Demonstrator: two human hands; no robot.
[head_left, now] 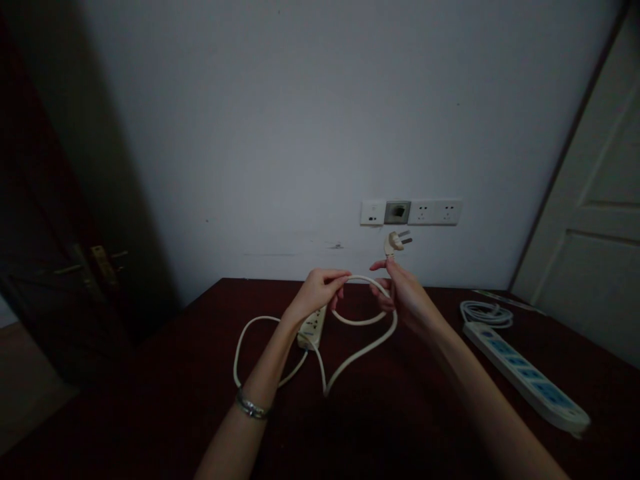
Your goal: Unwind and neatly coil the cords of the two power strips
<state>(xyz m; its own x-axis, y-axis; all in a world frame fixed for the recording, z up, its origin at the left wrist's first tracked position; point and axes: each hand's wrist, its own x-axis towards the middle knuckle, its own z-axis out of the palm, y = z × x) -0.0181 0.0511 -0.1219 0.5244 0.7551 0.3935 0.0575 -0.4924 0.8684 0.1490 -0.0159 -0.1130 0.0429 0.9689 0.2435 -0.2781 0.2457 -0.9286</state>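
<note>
My left hand [320, 288] is closed around a cream power cord [360, 350] above the dark red table [150, 400]. My right hand [403, 293] is closed on the same cord just below its three-pin plug [396, 243], which points up toward the wall. The cord arcs between both hands and loops down onto the table. Its cream power strip [313, 327] lies partly hidden behind my left wrist. A metal bracelet sits on my left forearm.
A white power strip with blue sockets [525, 373] and its coiled cable [486, 312] lie at the table's right. Wall sockets [411, 212] sit on the white wall above the table. A dark door [55, 253] stands left, a white door [595, 220] right.
</note>
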